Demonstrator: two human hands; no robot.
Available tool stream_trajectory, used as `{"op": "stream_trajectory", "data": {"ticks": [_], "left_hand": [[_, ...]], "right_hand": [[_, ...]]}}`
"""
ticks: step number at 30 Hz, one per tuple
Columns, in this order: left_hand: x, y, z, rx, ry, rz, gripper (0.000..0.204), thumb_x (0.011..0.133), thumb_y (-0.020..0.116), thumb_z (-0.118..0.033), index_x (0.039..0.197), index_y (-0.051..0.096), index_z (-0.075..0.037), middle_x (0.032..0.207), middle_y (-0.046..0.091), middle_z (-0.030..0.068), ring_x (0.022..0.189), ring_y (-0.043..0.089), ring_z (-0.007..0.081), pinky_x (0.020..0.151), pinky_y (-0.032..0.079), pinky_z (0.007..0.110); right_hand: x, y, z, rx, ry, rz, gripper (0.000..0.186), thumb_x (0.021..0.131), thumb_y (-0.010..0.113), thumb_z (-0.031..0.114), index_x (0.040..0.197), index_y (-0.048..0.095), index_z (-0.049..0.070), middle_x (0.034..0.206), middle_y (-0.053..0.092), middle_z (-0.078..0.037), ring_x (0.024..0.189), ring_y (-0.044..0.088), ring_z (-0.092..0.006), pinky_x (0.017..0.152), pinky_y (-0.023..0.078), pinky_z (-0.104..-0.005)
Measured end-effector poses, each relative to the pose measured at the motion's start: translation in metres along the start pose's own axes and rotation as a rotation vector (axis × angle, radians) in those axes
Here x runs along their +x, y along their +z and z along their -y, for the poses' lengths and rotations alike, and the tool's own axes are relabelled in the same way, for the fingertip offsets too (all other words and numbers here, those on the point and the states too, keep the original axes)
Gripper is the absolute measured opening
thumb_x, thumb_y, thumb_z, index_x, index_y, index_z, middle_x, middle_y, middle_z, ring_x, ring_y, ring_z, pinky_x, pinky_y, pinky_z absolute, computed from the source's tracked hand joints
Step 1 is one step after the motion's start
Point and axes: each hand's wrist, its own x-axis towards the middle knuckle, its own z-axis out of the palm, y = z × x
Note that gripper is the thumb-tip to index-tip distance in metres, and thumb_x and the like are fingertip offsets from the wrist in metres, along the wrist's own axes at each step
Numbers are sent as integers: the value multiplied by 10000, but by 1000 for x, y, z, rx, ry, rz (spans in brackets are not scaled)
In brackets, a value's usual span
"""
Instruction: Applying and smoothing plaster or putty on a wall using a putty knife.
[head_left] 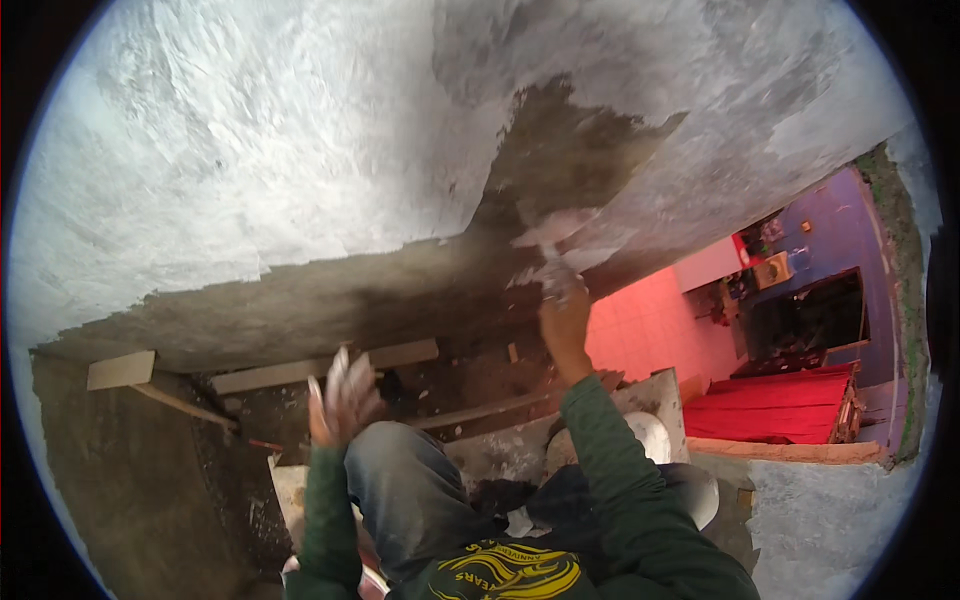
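In the head view my right hand grips a putty knife, its blade blurred against the grey wall where pale, wet-looking material meets a darker bare patch. My left hand, with whitish smears on its fingers, is raised by my left knee, fingers apart and holding nothing that I can see.
Below are planks, a concrete ledge and a white round container. An opening at the right shows a pink tiled floor, a black screen and a red cloth. A small board stands at the left.
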Motion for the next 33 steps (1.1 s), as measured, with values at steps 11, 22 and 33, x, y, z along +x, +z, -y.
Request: {"op": "stream_trajectory", "data": {"ticks": [11, 22, 33], "left_hand": [[230, 33, 17, -344, -148, -645, 656, 944, 261, -521, 1490, 117, -186, 1549, 129, 73, 1418, 153, 280, 1086, 198, 591], [248, 69, 47, -675, 13, -452, 583, 986, 205, -449, 1482, -37, -260, 1554, -84, 25, 1424, 85, 307, 1069, 277, 618], [260, 45, 58, -906, 39, -363, 602, 971, 266, -466, 1479, -19, -311, 1554, -73, 10, 1428, 52, 297, 1094, 273, 582]], "right_hand": [[-27, 96, -165, 1750, 883, -274, 308, 870, 554, 87, 1170, 517, 25, 1129, 596, -124, 1026, 594, -279, 913, 502, -446], [21, 96, -162, 1650, 1065, -309, 310, 841, 547, 60, 1151, 539, 81, 1105, 596, -106, 1017, 583, -280, 874, 507, -481], [73, 9, -105, 1509, 841, -328, 250, 868, 505, 30, 1116, 537, 46, 1086, 599, -123, 975, 606, -285, 854, 531, -466]]}}
